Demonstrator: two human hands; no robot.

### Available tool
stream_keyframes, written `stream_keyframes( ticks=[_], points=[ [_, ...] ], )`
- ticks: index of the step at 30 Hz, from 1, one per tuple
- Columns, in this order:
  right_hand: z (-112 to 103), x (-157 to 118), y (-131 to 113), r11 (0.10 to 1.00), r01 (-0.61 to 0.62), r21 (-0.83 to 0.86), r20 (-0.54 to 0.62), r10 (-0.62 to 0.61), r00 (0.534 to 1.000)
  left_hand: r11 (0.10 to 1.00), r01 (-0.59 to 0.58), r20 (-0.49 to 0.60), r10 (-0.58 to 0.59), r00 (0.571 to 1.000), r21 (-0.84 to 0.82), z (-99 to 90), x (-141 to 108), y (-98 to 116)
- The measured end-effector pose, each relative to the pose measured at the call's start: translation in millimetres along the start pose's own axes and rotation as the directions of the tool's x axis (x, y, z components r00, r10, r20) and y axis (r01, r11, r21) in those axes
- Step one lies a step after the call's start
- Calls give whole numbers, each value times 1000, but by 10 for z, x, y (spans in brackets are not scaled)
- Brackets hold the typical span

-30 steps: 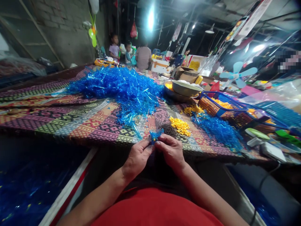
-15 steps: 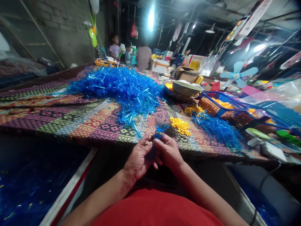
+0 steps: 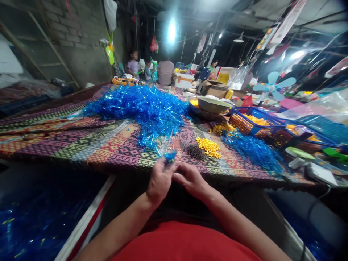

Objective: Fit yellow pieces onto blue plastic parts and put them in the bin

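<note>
Left hand [image 3: 160, 179] is pinching a small blue plastic piece [image 3: 170, 156], right hand [image 3: 190, 178] just beside it, can't tell if it's gripping anything; a loose pinch could drop it.

Long table [image 3: 81, 145] covered by a woven mat in pink, green and yellow geometric bands, its near edge just past the left hand [image 3: 161, 179] and right hand [image 3: 190, 178]. Straight ahead, a big heap of translucent blue plastic strips [image 3: 141, 112]; ahead and right, a pile of black granules [image 3: 195, 152], loose yellow plastic pieces [image 3: 208, 147], a smaller blue heap [image 3: 252, 152], and a steel bowl [image 3: 210, 105].
</note>
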State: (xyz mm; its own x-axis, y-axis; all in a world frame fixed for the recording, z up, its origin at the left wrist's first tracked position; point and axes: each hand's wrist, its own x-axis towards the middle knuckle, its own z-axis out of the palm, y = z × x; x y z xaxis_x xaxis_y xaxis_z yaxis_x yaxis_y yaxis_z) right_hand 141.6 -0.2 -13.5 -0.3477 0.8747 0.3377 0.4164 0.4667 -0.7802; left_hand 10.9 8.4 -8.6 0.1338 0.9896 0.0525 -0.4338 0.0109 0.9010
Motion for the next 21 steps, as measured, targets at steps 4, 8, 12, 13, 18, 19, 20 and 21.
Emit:
stream_keyframes(
  ticks=[4, 8, 12, 13, 18, 19, 20, 21],
  points=[
    [57, -72, 15, 999, -27, -33, 5, 27, 1000, 981, -28, -69, 15, 998, -192, 57, 10, 55],
    [81, -114, 2, 995, -80, 56, 21, 79, 997, 984, -101, 13, 104, 995, -146, 124, -31, 123],
    [183, -204, 2, 991, -90, 97, 7, 90, 996, 984, -95, 4, 96, 995, -152, 169, -67, 101],
    [212, -230, 11, 994, -71, 85, -5, 72, 997, 985, -96, 9, 98, 995, -141, 170, -79, 91],
    [155, -288, 62, 991, 21, 130, 75, -31, 997, 992, -99, 128, 109, 986, -83, 74, -169, 97],
    [88, -281, 54, 990, 46, 136, 73, -57, 996, 994, -96, 167, 104, 980, -53, 37, -187, 107],
    [7, -267, 32, 988, 75, 131, 50, -82, 995, 995, -97, 205, 97, 974, -9, 0, -202, 114],
    [-82, -248, -5, 988, 109, 110, 4, -110, 994, 994, -104, 238, 90, 967, 46, -34, -213, 117]
  ],
)
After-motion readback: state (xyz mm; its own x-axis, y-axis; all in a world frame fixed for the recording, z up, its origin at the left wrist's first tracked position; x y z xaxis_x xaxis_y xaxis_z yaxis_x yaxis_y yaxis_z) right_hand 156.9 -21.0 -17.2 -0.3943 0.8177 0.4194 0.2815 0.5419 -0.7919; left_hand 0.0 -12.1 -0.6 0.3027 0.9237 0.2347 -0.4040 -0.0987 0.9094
